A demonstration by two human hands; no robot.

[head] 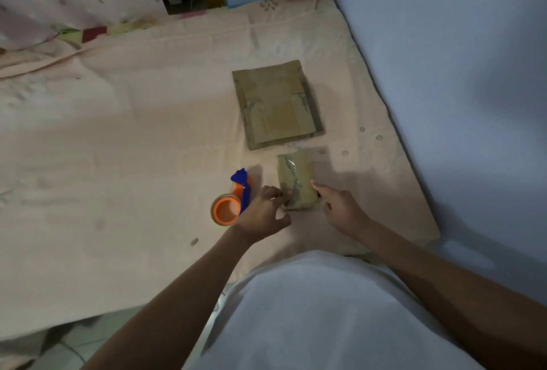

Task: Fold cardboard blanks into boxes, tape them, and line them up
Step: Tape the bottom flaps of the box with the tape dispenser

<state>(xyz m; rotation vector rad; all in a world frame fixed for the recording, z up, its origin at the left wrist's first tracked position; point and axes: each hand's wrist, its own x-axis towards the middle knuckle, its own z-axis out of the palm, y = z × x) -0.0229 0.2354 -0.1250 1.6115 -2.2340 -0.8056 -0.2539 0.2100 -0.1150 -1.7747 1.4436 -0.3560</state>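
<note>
Left hand (263, 211) pinches near edge of taped box (297, 180); right hand (340, 207) touches its right side, index straight. Tape dispenser (232, 199) left of box, flat blanks (278, 104) beyond it.

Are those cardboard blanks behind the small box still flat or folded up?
Flat: the cardboard blanks lie stacked on the bedsheet, none raised into a box.

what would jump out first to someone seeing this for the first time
The orange and blue tape dispenser stands out most, lying on the pale bedsheet just left of the hands. Next to it, the left hand and right hand flank a small taped box, the left fingers curled at its near corner. Beyond the box lies a stack of flat cardboard blanks.
</note>
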